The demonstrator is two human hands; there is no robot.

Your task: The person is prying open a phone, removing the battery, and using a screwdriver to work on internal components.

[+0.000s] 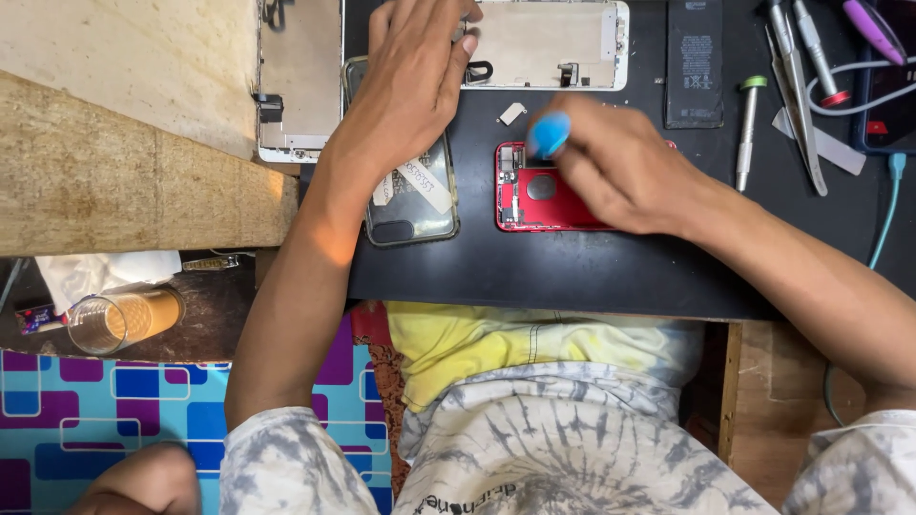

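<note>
Head view. The right hand [615,167] is closed around a tool with a round blue plastic cap [549,133], its tip hidden but seemingly at the top of the opened red phone housing [539,200], which lies near the middle of the black work mat [572,272]. The left hand [415,81] rests flat, fingers loosely spread, at the mat's far edge, over a clear phone case [412,205] and touching a white screen assembly [549,43]; whether it grips anything cannot be told.

Judgement: the tool should be kept upright and pressed lightly, and the left hand would serve better steadying the housing.

Containers: a clear glass tumbler [119,322], below the mat's left side, lies tilted and appears to hold a brownish liquid. The clear case holds white paper strips.
</note>
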